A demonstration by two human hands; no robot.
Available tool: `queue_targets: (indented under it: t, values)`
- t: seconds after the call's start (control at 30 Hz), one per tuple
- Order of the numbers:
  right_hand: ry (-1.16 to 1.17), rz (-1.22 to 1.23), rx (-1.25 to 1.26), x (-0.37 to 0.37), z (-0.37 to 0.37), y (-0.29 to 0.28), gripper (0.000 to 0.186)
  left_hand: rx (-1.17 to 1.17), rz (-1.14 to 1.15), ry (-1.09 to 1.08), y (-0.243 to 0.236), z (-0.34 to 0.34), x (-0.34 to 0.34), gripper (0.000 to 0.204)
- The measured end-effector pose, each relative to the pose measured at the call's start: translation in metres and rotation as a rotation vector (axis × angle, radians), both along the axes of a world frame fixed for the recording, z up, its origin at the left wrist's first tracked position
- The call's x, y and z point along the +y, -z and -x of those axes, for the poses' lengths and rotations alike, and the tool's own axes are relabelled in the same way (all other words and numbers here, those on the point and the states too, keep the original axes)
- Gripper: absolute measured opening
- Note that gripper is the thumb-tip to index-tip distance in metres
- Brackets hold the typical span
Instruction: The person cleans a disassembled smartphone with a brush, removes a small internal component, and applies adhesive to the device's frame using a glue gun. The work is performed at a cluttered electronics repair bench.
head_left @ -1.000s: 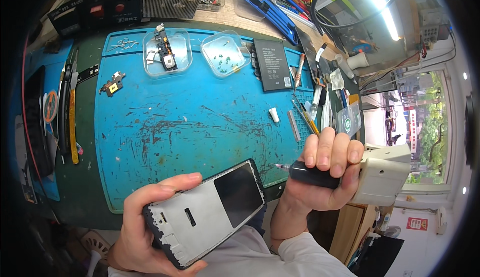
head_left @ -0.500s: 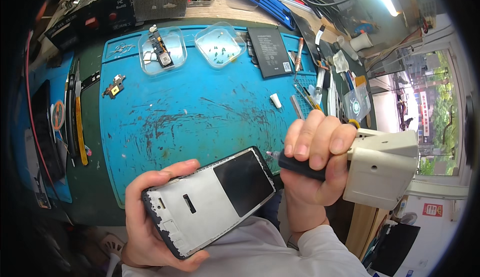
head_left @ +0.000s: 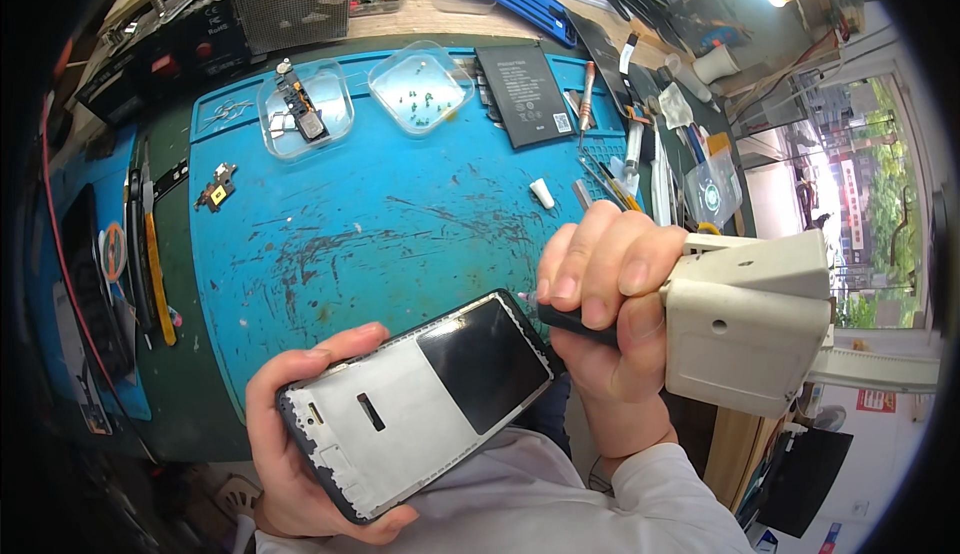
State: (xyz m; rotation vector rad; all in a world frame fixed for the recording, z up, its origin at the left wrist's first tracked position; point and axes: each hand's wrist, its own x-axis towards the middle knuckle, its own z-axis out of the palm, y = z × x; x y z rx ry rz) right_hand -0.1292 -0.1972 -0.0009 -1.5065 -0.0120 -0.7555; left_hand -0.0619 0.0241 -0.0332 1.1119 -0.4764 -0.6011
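Observation:
My left hand (head_left: 300,424) grips a phone frame (head_left: 395,424) by its lower end and long sides. The frame is tilted toward the upper right, its bare silver inner side facing up, with a glossy black rectangle (head_left: 487,364) in its upper half. My right hand (head_left: 610,304) is wrapped round a dark tube (head_left: 578,325) with a narrow tip. A beige two-part plastic body (head_left: 745,339) sticks out to the right behind that hand. The tube's tip is close to the frame's upper right corner; I cannot tell whether they touch.
A scratched blue work mat (head_left: 330,214) covers the bench. Along its far side are a clear tray with a phone module (head_left: 300,104), a clear tray of small screws (head_left: 420,89) and a black battery (head_left: 523,99). A white cap (head_left: 542,193) lies nearer. Tweezers and screwdrivers crowd the right.
The tube in my right hand has moved left, its tip closer to the phone frame's corner. My left hand still holds the frame in nearly the same place. The whole view has shifted slightly.

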Motion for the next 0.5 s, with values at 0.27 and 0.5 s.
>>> queue_targets:
  t: [0.27, 0.5]
  values:
    - [-0.055, -0.022, -0.01, -0.0041, -0.0004, 0.0037, 0.018, 0.008, -0.013, -0.026, 0.0024, 0.0013, -0.0003, 0.115]
    - [-0.073, -0.066, 0.001, -0.0031, -0.0005, 0.0023, 0.018, 0.023, -0.029, -0.02, -0.0002, 0.0015, -0.0001, 0.113]
